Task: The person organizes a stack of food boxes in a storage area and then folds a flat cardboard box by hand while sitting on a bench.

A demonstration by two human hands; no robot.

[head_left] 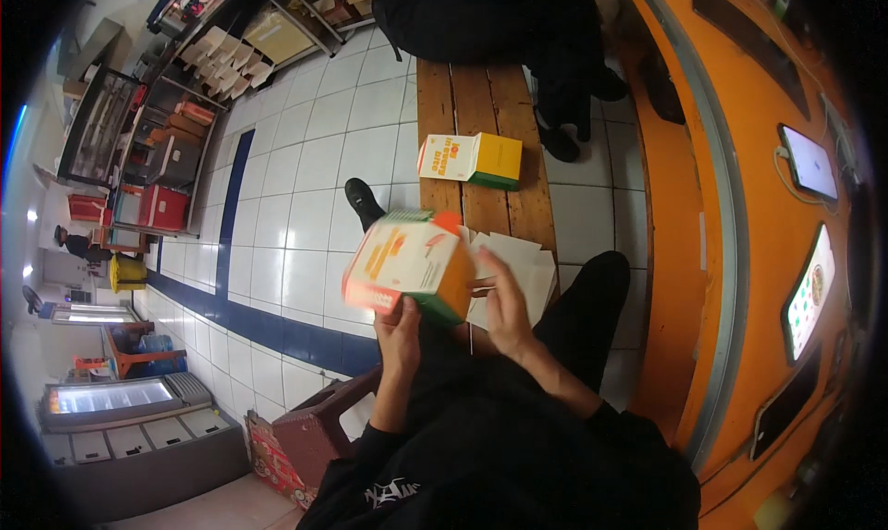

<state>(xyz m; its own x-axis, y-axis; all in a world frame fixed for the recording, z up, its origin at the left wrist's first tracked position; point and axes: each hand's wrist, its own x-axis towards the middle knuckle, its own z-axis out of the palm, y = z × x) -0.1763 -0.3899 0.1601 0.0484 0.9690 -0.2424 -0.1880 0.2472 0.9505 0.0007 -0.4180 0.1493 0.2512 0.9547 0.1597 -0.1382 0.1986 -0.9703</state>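
A folding cardboard food box point(398, 266) in white, green, orange and red is held above my lap, tilted and partly blurred. My left hand point(398, 331) grips its lower edge, thumb on the printed face. My right hand point(504, 308) is beside the orange side, fingers apart; whether the fingertips touch the box I cannot tell. Behind that hand, flat white cardboard sheets point(532, 276) lie on the wooden bench point(476, 95). Farther along the bench lies another box point(472, 160) of the same kind, white, yellow and green.
A person in dark clothes point(472, 17) sits at the bench's far end. An orange counter point(740, 206) on the right holds phones point(809, 289) and cables. On the left, a brown plastic stool point(314, 437) stands near my arm. Shelving with a red box point(165, 208) stands farther off on the tiled floor.
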